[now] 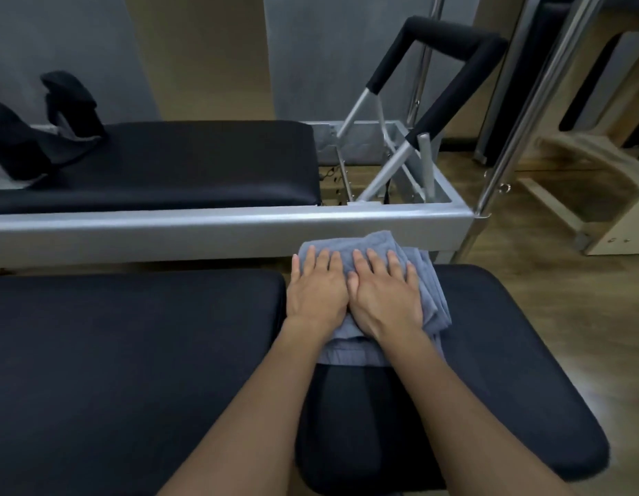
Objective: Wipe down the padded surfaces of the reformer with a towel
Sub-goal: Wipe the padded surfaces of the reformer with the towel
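Observation:
A folded grey-blue towel (427, 281) lies at the far edge of a black padded section (508, 370) of the near reformer. My left hand (316, 289) and my right hand (384, 291) lie side by side on the towel, palms down with straight fingers, pressing it onto the pad. A larger black pad (132, 370) adjoins on the left, separated by a narrow seam. The towel's far edge hangs slightly past the pad's edge.
A second reformer with a silver frame (239, 223) and a black carriage pad (185, 166) stands beyond. Its padded foot bar (443, 41) rises at the right, shoulder rests (71, 98) at the left. Metal poles (525, 112) and wooden equipment (597, 195) stand on the wooden floor.

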A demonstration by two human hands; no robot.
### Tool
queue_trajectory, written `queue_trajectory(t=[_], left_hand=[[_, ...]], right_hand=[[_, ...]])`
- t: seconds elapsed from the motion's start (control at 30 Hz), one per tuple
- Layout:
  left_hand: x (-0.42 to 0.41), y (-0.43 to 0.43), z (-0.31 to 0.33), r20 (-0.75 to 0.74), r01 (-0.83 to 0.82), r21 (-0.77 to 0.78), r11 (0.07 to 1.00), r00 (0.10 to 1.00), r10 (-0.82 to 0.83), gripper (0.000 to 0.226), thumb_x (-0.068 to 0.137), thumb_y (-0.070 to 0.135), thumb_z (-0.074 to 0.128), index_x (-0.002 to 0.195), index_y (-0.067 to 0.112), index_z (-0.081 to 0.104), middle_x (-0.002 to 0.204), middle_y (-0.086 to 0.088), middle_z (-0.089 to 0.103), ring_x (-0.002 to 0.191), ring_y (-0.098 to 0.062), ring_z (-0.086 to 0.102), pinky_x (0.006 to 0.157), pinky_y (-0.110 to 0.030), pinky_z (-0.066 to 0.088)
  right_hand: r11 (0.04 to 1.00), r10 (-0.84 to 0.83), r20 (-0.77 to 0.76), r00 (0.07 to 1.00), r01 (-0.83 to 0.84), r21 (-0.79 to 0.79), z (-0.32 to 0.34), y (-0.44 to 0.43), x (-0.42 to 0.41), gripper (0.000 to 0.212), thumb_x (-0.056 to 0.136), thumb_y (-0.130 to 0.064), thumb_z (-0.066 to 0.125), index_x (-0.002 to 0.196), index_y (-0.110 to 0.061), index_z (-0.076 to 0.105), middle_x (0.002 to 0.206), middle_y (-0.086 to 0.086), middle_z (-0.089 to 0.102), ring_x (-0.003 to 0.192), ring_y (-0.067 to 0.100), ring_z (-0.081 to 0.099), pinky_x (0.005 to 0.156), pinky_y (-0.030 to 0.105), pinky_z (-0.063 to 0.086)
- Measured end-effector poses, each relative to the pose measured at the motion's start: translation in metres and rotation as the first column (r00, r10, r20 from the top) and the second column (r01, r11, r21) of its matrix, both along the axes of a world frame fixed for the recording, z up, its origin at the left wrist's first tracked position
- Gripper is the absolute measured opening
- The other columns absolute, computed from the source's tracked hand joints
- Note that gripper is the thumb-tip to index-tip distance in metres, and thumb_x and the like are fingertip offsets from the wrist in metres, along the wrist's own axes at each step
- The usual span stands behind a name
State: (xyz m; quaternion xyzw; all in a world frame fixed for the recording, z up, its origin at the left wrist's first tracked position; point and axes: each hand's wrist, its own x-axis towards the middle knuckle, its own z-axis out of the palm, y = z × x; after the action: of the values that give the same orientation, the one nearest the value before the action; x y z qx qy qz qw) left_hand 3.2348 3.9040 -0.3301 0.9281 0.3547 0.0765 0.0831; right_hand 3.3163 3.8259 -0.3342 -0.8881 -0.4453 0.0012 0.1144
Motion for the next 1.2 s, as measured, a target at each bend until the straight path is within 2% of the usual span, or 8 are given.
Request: queue_trajectory(t=[0.2, 0.37, 0.53, 0.73, 0.83, 0.97, 1.1, 1.2], left_hand=[[-0.026, -0.009, -0.008, 0.038, -0.064, -0.048, 0.997, 0.997, 0.066, 0.056, 0.103, 0.031, 0.026, 0.153, 0.008, 0.012, 0.161, -0.011, 0.012, 0.149, -0.025, 0.003, 0.121, -0.039, -0.002], [-0.044, -0.037, -0.005, 0.043, -0.070, -0.068, 0.995, 0.996, 0.073, 0.056, 0.103, 0.032, 0.031, 0.153, 0.013, 0.015, 0.162, -0.007, 0.012, 0.148, -0.024, 0.008, 0.116, -0.041, 0.017], [-0.064, -0.070, 0.000, 0.043, -0.109, -0.053, 0.993, 0.993, 0.111, 0.053, 0.103, 0.034, 0.033, 0.152, 0.018, 0.021, 0.161, -0.003, 0.016, 0.145, -0.022, 0.015, 0.109, -0.044, 0.024], [-0.095, -0.126, -0.005, 0.014, -0.140, -0.018, 0.990, 0.990, 0.140, 0.055, 0.101, 0.035, 0.031, 0.152, 0.019, 0.020, 0.160, -0.002, 0.017, 0.144, -0.020, 0.015, 0.106, -0.041, 0.025], [-0.088, -0.147, -0.003, -0.021, -0.154, 0.001, 0.988, 0.988, 0.154, 0.054, 0.102, 0.031, 0.027, 0.153, 0.017, 0.017, 0.161, -0.003, 0.015, 0.145, -0.021, 0.012, 0.105, -0.039, 0.024], [-0.062, -0.180, 0.001, -0.031, -0.109, -0.002, 0.994, 0.994, 0.109, 0.054, 0.102, 0.027, 0.028, 0.153, 0.014, 0.016, 0.161, -0.006, 0.015, 0.145, -0.025, 0.013, 0.104, -0.041, 0.024], [-0.016, -0.214, 0.001, -0.015, 0.015, -0.030, 0.999, 1.000, -0.016, 0.055, 0.102, 0.026, 0.029, 0.152, 0.010, 0.016, 0.160, -0.010, 0.015, 0.146, -0.029, 0.012, 0.106, -0.045, 0.024], [0.024, -0.226, 0.001, -0.009, 0.083, -0.027, 0.996, 0.996, -0.083, 0.055, 0.102, 0.025, 0.029, 0.152, 0.008, 0.015, 0.160, -0.013, 0.015, 0.147, -0.031, 0.011, 0.108, -0.047, 0.022]], right_hand=[[0.993, 0.111, 0.011, 0.994, -0.112, 0.032, -0.005, -0.007, -0.023, 0.054, 0.103, -0.039, 0.022, 0.155, -0.024, 0.023, 0.163, 0.001, 0.022, 0.151, 0.026, 0.011, 0.118, 0.051, 0.005], [0.993, 0.119, -0.023, 0.993, -0.118, 0.023, -0.001, -0.031, -0.038, 0.053, 0.102, -0.038, 0.028, 0.153, -0.023, 0.027, 0.163, 0.000, 0.023, 0.150, 0.025, 0.014, 0.116, 0.052, 0.010], [0.989, 0.147, -0.023, 0.989, -0.147, 0.006, 0.007, -0.061, -0.057, 0.052, 0.102, -0.039, 0.030, 0.151, -0.024, 0.031, 0.162, -0.002, 0.027, 0.149, 0.025, 0.018, 0.112, 0.051, 0.016], [0.981, 0.185, 0.017, 0.983, -0.186, 0.049, 0.011, -0.118, -0.083, 0.049, 0.096, -0.042, 0.029, 0.135, -0.023, 0.052, 0.150, -0.002, 0.046, 0.140, 0.024, 0.036, 0.101, 0.050, 0.030], [0.984, 0.157, 0.050, 0.986, -0.161, 0.082, 0.016, -0.132, -0.078, 0.050, 0.096, -0.044, 0.025, 0.111, -0.022, 0.066, 0.133, -0.002, 0.062, 0.128, 0.024, 0.050, 0.087, 0.048, 0.039], [0.979, 0.086, 0.134, 0.987, -0.108, 0.172, 0.013, -0.162, -0.057, 0.034, 0.094, -0.035, 0.039, 0.091, -0.017, 0.068, 0.108, 0.001, 0.071, 0.110, 0.027, 0.063, 0.070, 0.044, 0.042], [0.975, -0.042, 0.182, 0.982, 0.001, 0.223, 0.005, -0.202, -0.017, 0.026, 0.091, -0.032, 0.047, 0.084, -0.017, 0.066, 0.109, 0.000, 0.070, 0.103, 0.027, 0.063, 0.067, 0.041, 0.037], [0.961, -0.144, 0.141, 0.979, 0.105, 0.254, 0.004, -0.217, 0.017, 0.021, 0.093, -0.032, 0.052, 0.089, -0.018, 0.067, 0.115, -0.002, 0.068, 0.107, 0.027, 0.060, 0.071, 0.041, 0.037]])
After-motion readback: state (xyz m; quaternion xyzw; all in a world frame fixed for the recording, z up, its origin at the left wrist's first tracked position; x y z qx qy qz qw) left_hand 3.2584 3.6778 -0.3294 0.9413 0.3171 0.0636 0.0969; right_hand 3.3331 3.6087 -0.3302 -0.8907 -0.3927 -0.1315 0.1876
